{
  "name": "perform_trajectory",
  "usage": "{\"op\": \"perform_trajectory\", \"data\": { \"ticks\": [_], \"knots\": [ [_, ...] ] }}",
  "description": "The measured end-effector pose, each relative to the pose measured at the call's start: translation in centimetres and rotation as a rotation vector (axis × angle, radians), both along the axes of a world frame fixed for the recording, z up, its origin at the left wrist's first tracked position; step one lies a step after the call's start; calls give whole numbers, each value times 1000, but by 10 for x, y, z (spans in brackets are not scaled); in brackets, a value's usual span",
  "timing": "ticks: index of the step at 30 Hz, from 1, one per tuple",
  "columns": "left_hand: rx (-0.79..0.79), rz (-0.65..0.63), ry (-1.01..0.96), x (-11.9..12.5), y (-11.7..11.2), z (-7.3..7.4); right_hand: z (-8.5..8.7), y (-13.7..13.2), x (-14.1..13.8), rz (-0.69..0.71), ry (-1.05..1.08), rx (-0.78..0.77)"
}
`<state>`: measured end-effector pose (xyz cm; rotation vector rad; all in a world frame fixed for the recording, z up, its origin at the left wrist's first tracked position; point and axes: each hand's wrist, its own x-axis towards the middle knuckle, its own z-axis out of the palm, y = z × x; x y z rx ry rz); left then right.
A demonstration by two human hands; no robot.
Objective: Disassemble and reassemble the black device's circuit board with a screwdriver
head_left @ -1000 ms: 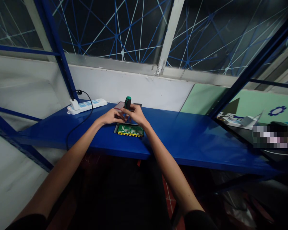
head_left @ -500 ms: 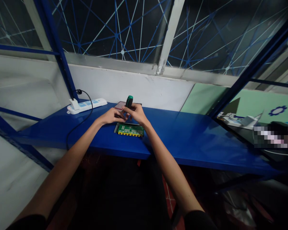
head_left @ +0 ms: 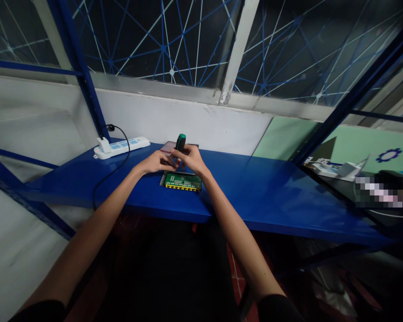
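Observation:
A green-and-black screwdriver point(head_left: 180, 142) stands nearly upright, handle up, in my right hand point(head_left: 192, 158), whose fingers are wrapped round it. Its lower end is hidden by the fingers. My left hand point(head_left: 153, 162) meets the right one from the left, fingers bent in and closed near the screwdriver's lower part. What those fingertips pinch, if anything, is too small to make out. Just below both hands, a green circuit board point(head_left: 183, 180) with a row of yellow ports along its near edge lies on the blue table point(head_left: 255, 188), a grey metal edge showing around it.
A white power strip point(head_left: 122, 147) with a plug and black cable point(head_left: 121, 165) sits at the back left. Behind the hands lies a flat dark-edged item point(head_left: 168, 147), partly covered. Blue frame posts point(head_left: 87, 89) rise at both sides. White objects point(head_left: 336, 169) lie at the right.

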<state>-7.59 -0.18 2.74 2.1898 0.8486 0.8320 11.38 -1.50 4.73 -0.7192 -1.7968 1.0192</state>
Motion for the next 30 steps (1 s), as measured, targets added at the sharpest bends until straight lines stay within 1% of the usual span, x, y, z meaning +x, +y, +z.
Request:
{"op": "perform_trajectory", "data": {
  "ticks": [3,8,16,23,30],
  "knots": [
    [2,-3,2,0,0,1,0,0,0,13,11,6],
    [23,-16,27,-1,2,0,-1,0,1,18,-33,-1],
    [11,37,4,0,3,-4,1,-5,-1,69,-71,-42],
    [27,-44,70,0,-2,3,0,-2,0,61,-12,2],
    [27,41,60,1,2,0,-1,-2,1,44,49,17]
  ]
}}
